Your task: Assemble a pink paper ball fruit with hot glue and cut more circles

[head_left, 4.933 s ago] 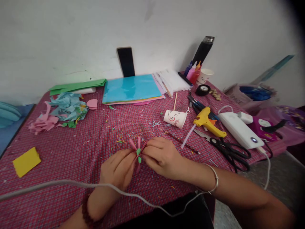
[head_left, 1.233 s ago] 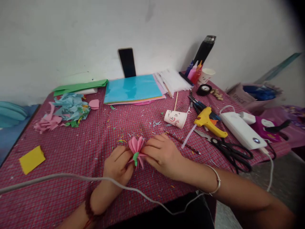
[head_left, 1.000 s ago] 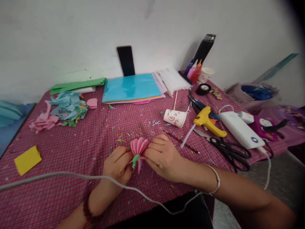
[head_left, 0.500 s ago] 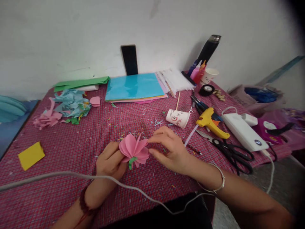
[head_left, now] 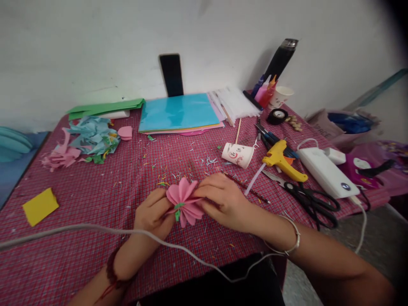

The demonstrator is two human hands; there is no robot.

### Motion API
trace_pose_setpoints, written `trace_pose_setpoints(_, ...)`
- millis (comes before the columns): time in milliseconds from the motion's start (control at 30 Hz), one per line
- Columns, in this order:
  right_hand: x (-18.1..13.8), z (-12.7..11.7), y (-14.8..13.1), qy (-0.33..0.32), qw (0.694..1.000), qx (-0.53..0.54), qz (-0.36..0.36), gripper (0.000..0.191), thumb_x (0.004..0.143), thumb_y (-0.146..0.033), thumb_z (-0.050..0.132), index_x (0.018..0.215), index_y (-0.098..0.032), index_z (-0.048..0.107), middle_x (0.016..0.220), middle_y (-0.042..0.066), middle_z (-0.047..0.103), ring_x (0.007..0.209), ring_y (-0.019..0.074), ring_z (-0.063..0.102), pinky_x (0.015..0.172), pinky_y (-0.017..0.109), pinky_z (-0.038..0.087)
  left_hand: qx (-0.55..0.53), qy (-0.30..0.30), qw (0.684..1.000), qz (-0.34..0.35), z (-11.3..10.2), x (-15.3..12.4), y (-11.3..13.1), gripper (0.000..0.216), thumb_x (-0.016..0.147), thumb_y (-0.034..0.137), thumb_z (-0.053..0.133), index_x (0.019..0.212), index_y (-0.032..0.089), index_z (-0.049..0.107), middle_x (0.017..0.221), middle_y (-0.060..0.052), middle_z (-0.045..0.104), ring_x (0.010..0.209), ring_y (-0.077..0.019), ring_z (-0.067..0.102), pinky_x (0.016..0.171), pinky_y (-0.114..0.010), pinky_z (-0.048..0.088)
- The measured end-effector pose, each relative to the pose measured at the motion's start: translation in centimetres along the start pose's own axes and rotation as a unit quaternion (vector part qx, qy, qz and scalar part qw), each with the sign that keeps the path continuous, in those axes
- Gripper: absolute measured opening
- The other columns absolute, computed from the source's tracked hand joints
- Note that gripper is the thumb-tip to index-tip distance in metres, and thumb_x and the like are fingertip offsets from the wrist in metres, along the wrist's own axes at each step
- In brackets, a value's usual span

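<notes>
A pink paper flower with many petals is held between my two hands, just above the table's front part. Its green paper piece shows at the underside, turned toward me. My left hand is closed on the flower's left edge. With thumb and fingers, my right hand pinches petals on the right side. Behind my right hand lies a thin dark pencil, partly covered by the glue stick of the yellow glue gun.
Black scissors and a white power bank lie at the right. A paper cup lies tipped over. Blue sheets, paper scraps and a yellow square are around. A white cable crosses before my left forearm.
The flower has turned, so its underside faces me more. My right hand has closed in on its right petals, and my left hand has shifted slightly right.
</notes>
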State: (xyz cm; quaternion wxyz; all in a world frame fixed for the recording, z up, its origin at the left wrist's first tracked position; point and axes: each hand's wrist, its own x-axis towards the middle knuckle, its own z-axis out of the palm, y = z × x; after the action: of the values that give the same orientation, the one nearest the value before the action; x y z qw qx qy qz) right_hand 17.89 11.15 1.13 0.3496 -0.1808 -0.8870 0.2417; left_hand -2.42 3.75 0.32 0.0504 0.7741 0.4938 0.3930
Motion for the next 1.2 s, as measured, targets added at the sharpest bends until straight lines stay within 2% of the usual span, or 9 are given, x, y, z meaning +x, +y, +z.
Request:
trace_pose_setpoints(100,-0.1,0.5,0.3,-0.037,0.996,0.069,0.034,0.01,0.088,-0.014,0.061,0.096,-0.016,0.066,0.085,0.003,0.07,0.081,0.0151,0.062,0.075,0.03,0.046,-0.058,-0.035,0.998,0.009,0.4,0.0,0.3,0.015,0.084,0.011,0.052,0.074,0.019,0.06,0.068,-0.001,0.059,0.059,-0.0126,0.057,0.052,-0.022,0.048)
trace_pose_setpoints(233,-0.1,0.6,0.2,-0.035,0.986,0.152,0.066,0.005,0.084,-0.015,0.065,0.089,-0.016,0.066,0.08,0.002,0.067,0.077,0.0135,0.061,0.072,0.027,0.047,-0.07,-0.052,0.996,0.016,0.7,0.0,0.5,0.015,0.084,0.014,0.05,0.075,0.02,0.06,0.066,0.0,0.061,0.059,-0.0138,0.059,0.055,-0.024,0.051)
trace_pose_setpoints(300,-0.1,0.6,0.0,-0.028,0.984,0.161,0.068,0.002,0.084,-0.015,0.065,0.084,-0.017,0.065,0.077,0.001,0.065,0.073,0.0126,0.059,0.069,0.026,0.047,-0.065,-0.06,0.996,0.012,0.8,0.0,0.6,0.015,0.083,0.012,0.05,0.074,0.02,0.059,0.066,-0.001,0.062,0.059,-0.0141,0.059,0.055,-0.024,0.05)
trace_pose_setpoints(467,-0.1,1.3,-0.2,-0.01,0.989,0.143,0.036,0.014,0.084,-0.011,0.056,0.073,-0.019,0.058,0.067,-0.002,0.058,0.067,0.0122,0.054,0.065,0.026,0.044,-0.069,-0.064,0.995,-0.022,0.9,0.1,1.2,0.016,0.078,0.008,0.052,0.067,0.019,0.055,0.06,0.001,0.055,0.055,-0.0125,0.053,0.05,-0.022,0.043)
trace_pose_setpoints(667,0.0,1.2,-0.4,-0.004,0.98,0.179,0.083,0.007,0.083,-0.015,0.057,0.076,-0.018,0.059,0.069,0.0,0.057,0.066,0.0123,0.054,0.063,0.027,0.044,-0.157,-0.032,0.982,-0.1,0.1,0.5,2.0,0.016,0.084,0.01,0.056,0.07,0.019,0.055,0.063,0.003,0.053,0.057,-0.009,0.051,0.053,-0.021,0.042)
trace_pose_setpoints(767,0.0,1.0,-0.6,-0.013,0.976,0.199,0.09,0.008,0.087,-0.019,0.056,0.08,-0.017,0.061,0.071,0.001,0.058,0.067,0.0124,0.054,0.064,0.027,0.044,-0.181,-0.051,0.976,-0.111,0.0,0.5,2.0,0.022,0.086,0.01,0.055,0.066,0.018,0.054,0.062,0.003,0.051,0.057,-0.0089,0.05,0.053,-0.022,0.042)
trace_pose_setpoints(967,-0.1,1.1,-0.9,-0.003,0.971,0.222,0.088,0.015,0.087,-0.017,0.053,0.072,-0.018,0.056,0.067,-0.002,0.054,0.064,0.0113,0.052,0.063,0.026,0.043,-0.201,-0.059,0.972,-0.104,0.4,0.4,2.2,0.023,0.084,0.008,0.055,0.063,0.018,0.056,0.061,0.003,0.05,0.056,-0.0094,0.047,0.051,-0.022,0.039)
trace_pose_setpoints(1067,-0.1,1.2,-0.8,-0.011,0.945,0.292,0.15,0.01,0.087,-0.02,0.056,0.078,-0.018,0.058,0.07,-0.002,0.056,0.064,0.0102,0.052,0.06,0.024,0.043,-0.237,-0.02,0.959,-0.153,0.3,0.2,2.0,0.025,0.084,0.011,0.056,0.061,0.018,0.053,0.061,0.003,0.049,0.057,-0.0098,0.047,0.052,-0.023,0.04)
trace_pose_setpoints(1200,-0.2,1.6,-0.1,-0.033,0.914,0.333,0.231,0.017,0.086,-0.026,0.059,0.072,-0.017,0.055,0.066,-0.003,0.051,0.06,0.0092,0.047,0.054,0.023,0.039,-0.287,0.04,0.907,-0.306,0.5,-0.6,1.0,0.024,0.086,0.024,0.061,0.064,0.019,0.055,0.06,0.003,0.05,0.055,-0.0097,0.046,0.05,-0.022,0.041)
